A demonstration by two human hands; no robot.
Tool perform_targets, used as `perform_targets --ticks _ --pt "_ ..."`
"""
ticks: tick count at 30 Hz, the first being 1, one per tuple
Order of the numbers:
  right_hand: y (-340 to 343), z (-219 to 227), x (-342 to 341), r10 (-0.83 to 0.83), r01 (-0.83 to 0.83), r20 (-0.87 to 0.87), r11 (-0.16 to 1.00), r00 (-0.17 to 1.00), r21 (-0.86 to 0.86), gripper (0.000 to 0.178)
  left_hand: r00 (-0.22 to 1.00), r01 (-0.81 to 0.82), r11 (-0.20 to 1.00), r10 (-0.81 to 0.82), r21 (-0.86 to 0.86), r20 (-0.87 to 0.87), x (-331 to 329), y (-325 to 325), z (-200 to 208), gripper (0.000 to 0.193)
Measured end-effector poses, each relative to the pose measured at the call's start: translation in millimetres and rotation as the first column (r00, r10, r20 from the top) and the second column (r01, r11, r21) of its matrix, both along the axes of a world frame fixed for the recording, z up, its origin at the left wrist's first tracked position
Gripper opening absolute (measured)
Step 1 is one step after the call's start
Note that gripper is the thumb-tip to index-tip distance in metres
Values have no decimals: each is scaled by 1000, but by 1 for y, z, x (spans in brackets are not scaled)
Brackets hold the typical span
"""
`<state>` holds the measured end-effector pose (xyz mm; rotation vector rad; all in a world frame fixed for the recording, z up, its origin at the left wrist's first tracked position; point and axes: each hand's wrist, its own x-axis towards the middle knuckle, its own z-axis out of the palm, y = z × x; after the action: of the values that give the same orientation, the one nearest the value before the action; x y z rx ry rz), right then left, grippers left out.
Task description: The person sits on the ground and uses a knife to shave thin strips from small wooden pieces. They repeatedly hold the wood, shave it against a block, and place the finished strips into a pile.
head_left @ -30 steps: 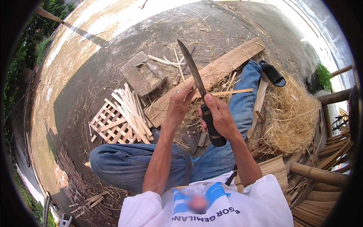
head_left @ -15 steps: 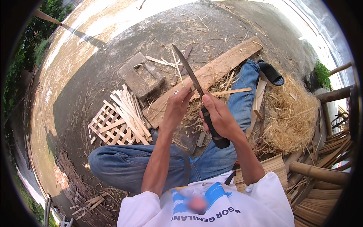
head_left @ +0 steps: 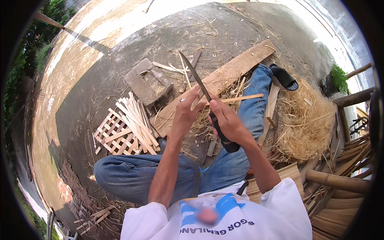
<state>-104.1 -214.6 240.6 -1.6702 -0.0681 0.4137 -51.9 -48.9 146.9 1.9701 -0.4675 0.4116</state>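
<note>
Black at its handle, the knife [head_left: 194, 73] pointed away and leftward, its grip wrapped by the curled fingers of the right hand [head_left: 229, 125]. Close beside the blade, the left hand [head_left: 185, 111] had thumb and forefinger parted; whether it touched the strip [head_left: 245, 97], extending rightward over the jeans [head_left: 257, 116], could not be told.

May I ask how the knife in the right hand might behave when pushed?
The knife would probably stay stiff, since its dark blade looks metallic. It may swivel rather than roll, given the long blade beyond the thick handle.
</note>
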Motion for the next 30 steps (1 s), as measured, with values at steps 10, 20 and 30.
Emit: perform_targets --ticks 10,20,30 --pt "-2 -13 12 -7 10 -93 999 996 36 56 962 -103 993 87 -50 -258 -3 7 -21 47" --pt "11 -44 39 18 -18 -19 999 1000 -27 56 504 -321 886 -140 -335 -852 29 14 52 124" --pt "7 -52 52 -3 3 52 1000 999 -11 54 633 -329 795 -214 -509 -744 41 3 53 133"
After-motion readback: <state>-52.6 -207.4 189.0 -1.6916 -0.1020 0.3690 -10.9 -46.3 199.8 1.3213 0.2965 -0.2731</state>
